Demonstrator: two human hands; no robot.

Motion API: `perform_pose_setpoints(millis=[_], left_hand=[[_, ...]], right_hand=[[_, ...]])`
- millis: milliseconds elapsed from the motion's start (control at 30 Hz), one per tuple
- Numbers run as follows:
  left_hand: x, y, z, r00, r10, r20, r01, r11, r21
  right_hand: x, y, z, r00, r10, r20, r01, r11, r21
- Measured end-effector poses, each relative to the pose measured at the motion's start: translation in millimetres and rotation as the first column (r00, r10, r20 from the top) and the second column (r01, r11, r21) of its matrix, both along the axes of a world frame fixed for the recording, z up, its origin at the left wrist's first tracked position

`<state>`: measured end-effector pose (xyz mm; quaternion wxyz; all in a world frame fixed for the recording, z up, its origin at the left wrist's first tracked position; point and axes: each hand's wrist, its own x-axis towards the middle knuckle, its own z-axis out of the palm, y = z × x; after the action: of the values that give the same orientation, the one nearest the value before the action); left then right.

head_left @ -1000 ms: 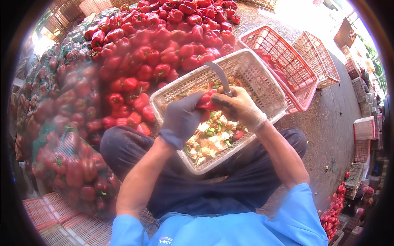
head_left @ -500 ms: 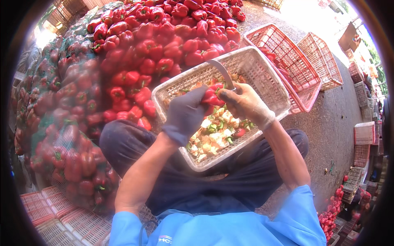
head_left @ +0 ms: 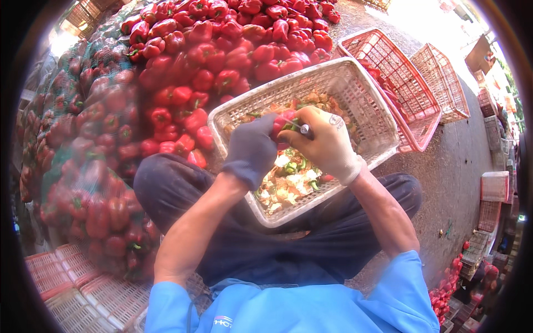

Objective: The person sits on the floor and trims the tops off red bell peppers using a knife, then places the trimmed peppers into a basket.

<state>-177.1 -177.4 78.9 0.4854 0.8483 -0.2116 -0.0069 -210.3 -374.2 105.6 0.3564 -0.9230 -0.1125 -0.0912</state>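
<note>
My left hand (head_left: pixel 251 149), in a dark glove, is closed around a red bell pepper (head_left: pixel 279 126), mostly hidden by the fingers. In a pale, stained glove, my right hand (head_left: pixel 326 141) grips a curved knife (head_left: pixel 304 129). Its thin metal blade lies against the pepper, seen nearly edge-on. Both hands are close together over a whitish plastic crate (head_left: pixel 363 91) that leans across my lap. Pale pepper cores and green stem pieces (head_left: pixel 286 180) lie inside it.
A big heap of red peppers (head_left: pixel 222 55) lies ahead, with green mesh sacks of peppers (head_left: pixel 94 205) on the left. A red crate (head_left: pixel 408 72) holding red pieces and a pale crate (head_left: pixel 444 83) stand right. More crates (head_left: pixel 83 288) sit at lower left.
The knife has turned from blade raised above the hands to blade down on the pepper. My right hand has rolled over, back of the glove upward. The left keeps its hold.
</note>
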Motion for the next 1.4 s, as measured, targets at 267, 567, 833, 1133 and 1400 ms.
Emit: perform_pose_setpoints(millis=[267, 567, 833, 1133, 1400], left_hand=[[1.9, -0.1, 0.9, 0.999, -0.018, -0.034, 0.02, 0.999, 0.047], [0.6, 1.5, 11.7, 0.972, 0.077, -0.224, -0.076, 0.997, 0.015], [14.5, 2.8, 9.0, 0.688, -0.217, -0.692, -0.12, 0.907, -0.403], [19.6, -6.3, 46.3, 0.673, -0.396, -0.624, -0.033, 0.827, -0.561], [181.7, 171.9, 44.5, 0.963, 0.268, -0.031, -0.25, 0.93, 0.267]], right_hand=[[-0.3, 3.4, -2.1, 0.991, 0.057, -0.119, -0.004, 0.915, 0.404], [12.1, -35.7, 14.3, 0.731, 0.132, -0.669, 0.435, 0.665, 0.607], [7.2, -43.7, 3.0, 0.815, -0.045, -0.578, 0.293, 0.892, 0.345], [-11.5, -63.3, -0.5, 0.815, 0.12, -0.566, 0.364, 0.655, 0.663], [13.0, -267.7, 19.6, 0.757, -0.387, -0.526, 0.587, 0.049, 0.808]])
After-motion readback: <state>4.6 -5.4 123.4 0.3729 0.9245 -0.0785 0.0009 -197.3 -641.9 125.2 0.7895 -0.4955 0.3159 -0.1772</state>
